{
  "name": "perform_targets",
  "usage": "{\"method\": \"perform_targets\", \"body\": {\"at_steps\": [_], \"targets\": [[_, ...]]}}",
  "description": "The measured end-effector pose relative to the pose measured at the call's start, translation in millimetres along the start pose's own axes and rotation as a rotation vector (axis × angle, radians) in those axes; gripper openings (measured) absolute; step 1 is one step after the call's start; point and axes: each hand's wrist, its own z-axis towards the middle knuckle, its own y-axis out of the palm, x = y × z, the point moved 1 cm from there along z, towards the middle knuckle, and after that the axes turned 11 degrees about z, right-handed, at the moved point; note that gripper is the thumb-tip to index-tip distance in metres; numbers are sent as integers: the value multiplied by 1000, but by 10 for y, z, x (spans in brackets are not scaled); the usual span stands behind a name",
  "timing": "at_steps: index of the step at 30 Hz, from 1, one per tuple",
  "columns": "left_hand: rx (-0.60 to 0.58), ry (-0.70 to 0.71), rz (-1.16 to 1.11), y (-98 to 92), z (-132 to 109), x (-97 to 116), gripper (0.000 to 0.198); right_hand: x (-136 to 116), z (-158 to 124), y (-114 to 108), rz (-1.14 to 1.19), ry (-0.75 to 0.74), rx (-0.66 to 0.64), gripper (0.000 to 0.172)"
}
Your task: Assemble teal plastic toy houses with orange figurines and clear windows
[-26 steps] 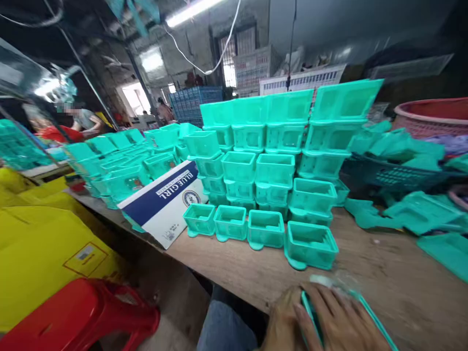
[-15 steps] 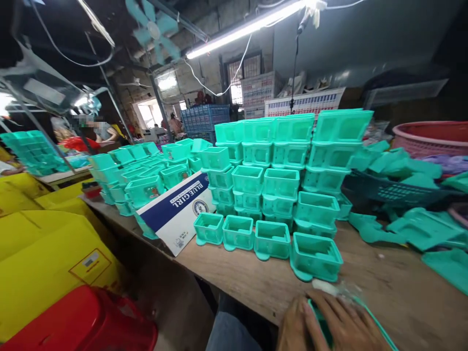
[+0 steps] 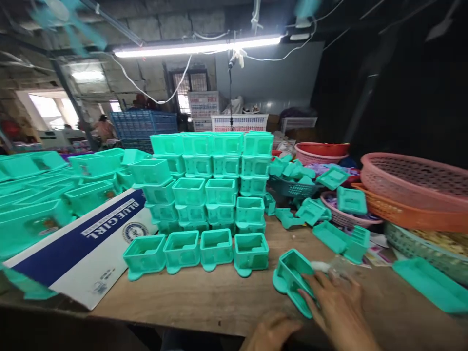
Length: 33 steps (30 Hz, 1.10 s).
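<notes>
My right hand point(image 3: 338, 309) is low at the right, its fingers closed on the near side of a teal plastic box point(image 3: 290, 275). The box is tilted, with its open side facing up and left, just above the wooden table point(image 3: 204, 300). A blurred whitish bit point(image 3: 323, 266) shows by my fingertips; I cannot make out what it is. My left hand point(image 3: 270, 334) lies at the table's front edge, fingers stretched flat and a little apart from the box, with nothing in it. A row of teal boxes point(image 3: 197, 251) stands left of the held one.
A stepped stack of teal boxes point(image 3: 208, 180) fills the table's middle. A white and blue carton point(image 3: 84, 248) lies at the left. Pink and orange baskets point(image 3: 413, 192) stand at the right, with loose teal lids point(image 3: 340, 236) in front. A person stands far back left.
The view swung right and closer to the table. The teal box has come up and forward in my right hand, and my left hand has come off it.
</notes>
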Motion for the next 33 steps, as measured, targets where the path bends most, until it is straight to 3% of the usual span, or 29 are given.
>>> {"method": "perform_targets", "body": {"at_steps": [4, 7, 13, 19, 22, 29, 33], "targets": [[212, -55, 357, -517, 173, -22, 62, 183, 218, 212, 201, 122, -93, 35], [287, -84, 570, -704, 300, -95, 72, 315, 416, 397, 322, 112, -146, 36], [374, -64, 806, -546, 342, -227, 63, 515, 668, 588, 376, 186, -198, 31], [429, -1, 821, -488, 226, -305, 49, 1035, 834, 712, 184, 533, -238, 31], [466, 22, 833, -483, 212, -340, 46, 1222, 901, 802, 104, 635, -294, 35], [524, 79, 859, -480, 236, -345, 46, 1161, 1196, 1102, 204, 499, -404, 33], [571, 68, 843, -541, 287, -239, 37, 1186, 1309, 1156, 296, 456, -363, 26]]}}
